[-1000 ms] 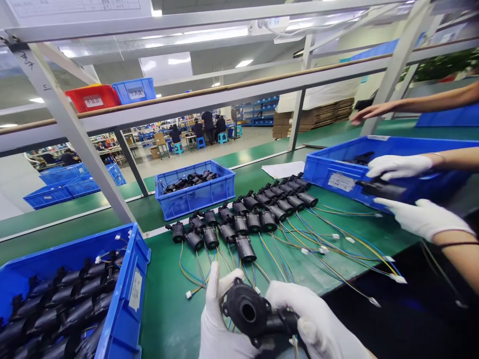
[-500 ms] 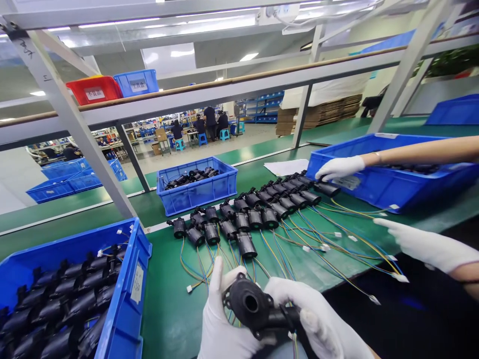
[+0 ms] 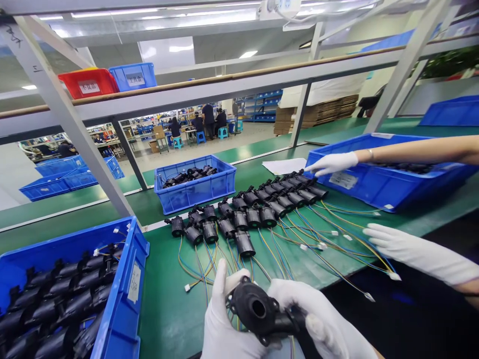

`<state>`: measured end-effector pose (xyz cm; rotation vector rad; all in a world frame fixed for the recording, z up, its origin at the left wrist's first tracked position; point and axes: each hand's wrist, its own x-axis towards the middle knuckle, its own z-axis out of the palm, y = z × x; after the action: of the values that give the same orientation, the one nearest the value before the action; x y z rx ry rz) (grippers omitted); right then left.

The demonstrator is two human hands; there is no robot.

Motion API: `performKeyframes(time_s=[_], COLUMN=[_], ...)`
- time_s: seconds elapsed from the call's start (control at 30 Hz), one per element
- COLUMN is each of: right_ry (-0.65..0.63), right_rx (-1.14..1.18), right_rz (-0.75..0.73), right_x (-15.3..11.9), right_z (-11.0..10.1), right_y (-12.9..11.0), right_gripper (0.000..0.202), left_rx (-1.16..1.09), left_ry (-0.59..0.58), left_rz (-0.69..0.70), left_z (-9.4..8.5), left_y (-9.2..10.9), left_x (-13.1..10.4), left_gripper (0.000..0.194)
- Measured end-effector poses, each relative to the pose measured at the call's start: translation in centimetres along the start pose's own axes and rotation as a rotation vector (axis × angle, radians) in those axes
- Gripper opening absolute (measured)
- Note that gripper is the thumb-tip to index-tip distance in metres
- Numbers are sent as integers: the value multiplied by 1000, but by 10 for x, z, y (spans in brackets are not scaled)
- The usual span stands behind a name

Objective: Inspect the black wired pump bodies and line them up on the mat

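Both my hands wear white gloves and hold one black pump (image 3: 245, 311) low in front of me, its round opening facing up toward me. My left hand (image 3: 226, 321) grips the round body from the left, thumb raised along its edge. My right hand (image 3: 322, 316) is wrapped around the side pipe on the right. Thin coloured wires hang below it. Just beyond, rows of similar black pumps (image 3: 245, 244) stand on the green table (image 3: 168, 299), their wires (image 3: 277, 254) with white connectors trailing toward me.
A blue bin (image 3: 136, 299) full of pumps stands at left, a smaller blue bin (image 3: 194, 192) behind the rows, another (image 3: 359, 184) at right. A co-worker's gloved hand (image 3: 333, 163) reaches over the row's far end; the other (image 3: 407, 252) is by the wires. A shelf frame (image 3: 224, 85) crosses above.
The co-worker's upper hand has come off the end pump, which now sits closer against the row; the lower hand's fingers have spread. My hands and the pump have shifted slightly right and down.
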<state>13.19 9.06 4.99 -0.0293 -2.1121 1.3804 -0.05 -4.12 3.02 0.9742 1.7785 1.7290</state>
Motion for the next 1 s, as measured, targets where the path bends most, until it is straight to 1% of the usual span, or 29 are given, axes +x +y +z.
performKeyframes(time_s=[0.13,0.23,0.4,0.53,0.63,0.83,0.93,1.0], right_ry=[-24,-18,-21,-30,-50,-27,-39,-22], right_rx=[0,-9,-60,-32,-11,-40,-63,-98], right_rz=[38,39,81,78,75,81,96,109], right_x=[-1,-1,-3,-2,-1,0,2,2], right_z=[0,0,0,1,1,-1,0,3], right_y=[4,5,4,4,4,5,5,6], right_gripper=[75,74,78,76,75,76,81,82], left_rx=[-37,-47,-58,-67,-56,-64,-56,-58], left_ry=[-38,-28,-31,-18,-24,-31,-32,-27], left_rz=[-58,-66,-82,-78,-81,-150,-132,-124], left_z=[-2,-3,-2,-2,-2,-2,-2,-2], left_y=[1,3,4,3,3,8,10,12], left_x=[5,6,5,5,5,7,7,6], left_gripper=[139,138,135,139,137,137,136,134])
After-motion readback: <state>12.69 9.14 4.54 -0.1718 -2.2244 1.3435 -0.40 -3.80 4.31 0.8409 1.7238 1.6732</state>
